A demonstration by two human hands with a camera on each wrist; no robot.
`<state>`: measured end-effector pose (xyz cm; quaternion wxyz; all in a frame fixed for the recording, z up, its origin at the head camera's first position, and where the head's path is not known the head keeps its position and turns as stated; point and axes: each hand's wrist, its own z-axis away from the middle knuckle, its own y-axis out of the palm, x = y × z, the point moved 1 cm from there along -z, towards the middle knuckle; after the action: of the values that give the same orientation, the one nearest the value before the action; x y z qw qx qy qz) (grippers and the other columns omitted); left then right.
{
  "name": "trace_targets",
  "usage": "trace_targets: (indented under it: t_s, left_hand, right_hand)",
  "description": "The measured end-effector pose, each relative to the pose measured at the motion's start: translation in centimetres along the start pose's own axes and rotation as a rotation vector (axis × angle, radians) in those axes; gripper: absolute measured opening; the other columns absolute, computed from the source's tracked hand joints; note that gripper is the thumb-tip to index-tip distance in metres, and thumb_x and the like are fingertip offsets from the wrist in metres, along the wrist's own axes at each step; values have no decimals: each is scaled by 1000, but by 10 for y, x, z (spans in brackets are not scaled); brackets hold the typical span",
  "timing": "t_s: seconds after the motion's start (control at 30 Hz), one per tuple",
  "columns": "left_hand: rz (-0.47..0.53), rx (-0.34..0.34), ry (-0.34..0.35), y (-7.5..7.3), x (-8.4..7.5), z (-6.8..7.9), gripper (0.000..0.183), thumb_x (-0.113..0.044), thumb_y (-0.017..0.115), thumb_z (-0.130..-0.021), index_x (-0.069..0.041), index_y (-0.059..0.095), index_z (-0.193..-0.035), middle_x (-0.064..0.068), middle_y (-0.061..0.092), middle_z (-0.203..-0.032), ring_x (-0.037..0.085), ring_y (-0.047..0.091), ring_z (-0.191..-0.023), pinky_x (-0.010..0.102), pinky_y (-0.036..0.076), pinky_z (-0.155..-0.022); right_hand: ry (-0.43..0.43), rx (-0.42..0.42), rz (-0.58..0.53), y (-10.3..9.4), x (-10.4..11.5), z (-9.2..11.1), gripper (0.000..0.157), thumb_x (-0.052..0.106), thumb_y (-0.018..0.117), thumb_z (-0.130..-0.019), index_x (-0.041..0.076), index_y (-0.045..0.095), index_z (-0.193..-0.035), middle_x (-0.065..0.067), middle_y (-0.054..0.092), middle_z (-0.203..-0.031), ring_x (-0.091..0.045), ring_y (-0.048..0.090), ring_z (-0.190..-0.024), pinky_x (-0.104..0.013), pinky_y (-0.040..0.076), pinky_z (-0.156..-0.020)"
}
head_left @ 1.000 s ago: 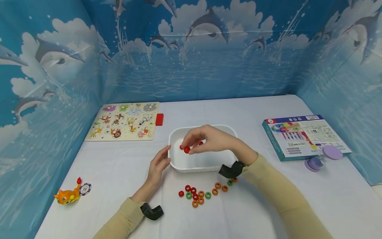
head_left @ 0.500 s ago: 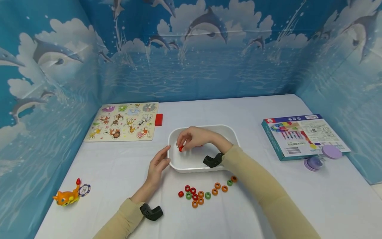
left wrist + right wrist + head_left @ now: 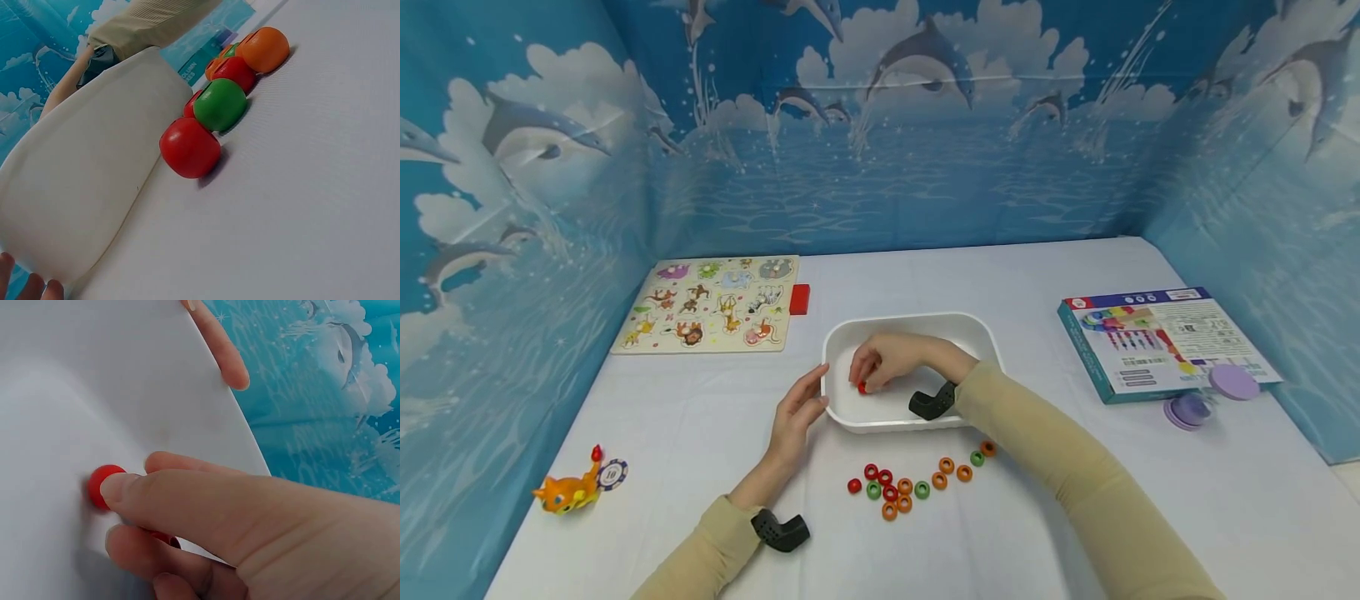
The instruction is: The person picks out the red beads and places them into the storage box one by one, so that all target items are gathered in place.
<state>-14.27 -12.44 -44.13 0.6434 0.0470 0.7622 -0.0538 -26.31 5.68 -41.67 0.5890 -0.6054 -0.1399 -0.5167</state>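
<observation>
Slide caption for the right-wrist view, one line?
Inside a white tray, the right hand rests its thumb on a red bead while the left hand touches the rim.

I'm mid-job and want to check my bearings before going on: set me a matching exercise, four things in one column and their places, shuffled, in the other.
Things
1. left hand
2. right hand
3. animal puzzle board
4. orange toy

Places
A. beside a round disc marked 10
B. inside the white tray, thumb on a red bead
C. next to a red block
D. at the tray's left rim

Right pairs: 1-D, 2-B, 3-C, 4-A
</observation>
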Motion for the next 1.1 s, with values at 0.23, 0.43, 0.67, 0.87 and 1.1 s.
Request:
trace_targets:
  t_s: [0.23, 0.43, 0.67, 0.87, 1.1]
  left_hand:
    - [-3, 7, -3, -1, 2, 0, 44, 0, 41, -88, 2, 38, -132, 12, 33, -140, 22, 29, -127, 43, 34, -96]
    - [-4, 5, -8, 0, 1, 1, 43, -1, 41, -89, -1, 40, -132, 9, 34, -139, 20, 30, -127, 43, 34, -96]
    - [-13, -2, -2, -1, 1, 0, 43, 0, 41, -89, -1, 40, -131, 10, 35, -139, 23, 31, -126, 43, 35, -96]
    - [-20, 4, 3, -1, 1, 0, 43, 0, 40, -89, 2, 38, -132, 13, 33, -139, 26, 30, -127, 46, 34, -96]
    - [-19, 6, 7, 0, 2, 1, 43, 0, 40, -89, 2, 38, -132, 11, 33, -140, 22, 30, -127, 45, 34, -96]
  right_hand:
    - [6, -129, 37, -19, 21, 12, 28, 12, 65, -79, 8, 63, -107, 3, 63, -102, -14, 59, -72, -27, 50, -60]
    - [-141, -226, 8, -22, 57, 51, 25, 16, 63, -82, 14, 63, -107, 0, 62, -102, -12, 58, -76, -29, 50, -62]
    - [-304, -320, 12, 24, 71, 89, 22, 21, 63, -83, 15, 64, -103, 4, 63, -98, -6, 57, -78, -25, 50, -67]
    - [-350, -346, -32, 74, 62, 99, 21, 20, 62, -84, 15, 62, -104, 6, 63, -98, -4, 58, -84, -23, 50, -69]
    - [-259, -406, 63, 109, 43, 91, 26, 30, 60, -85, 16, 62, -106, 6, 63, -101, -7, 56, -91, -22, 46, -79]
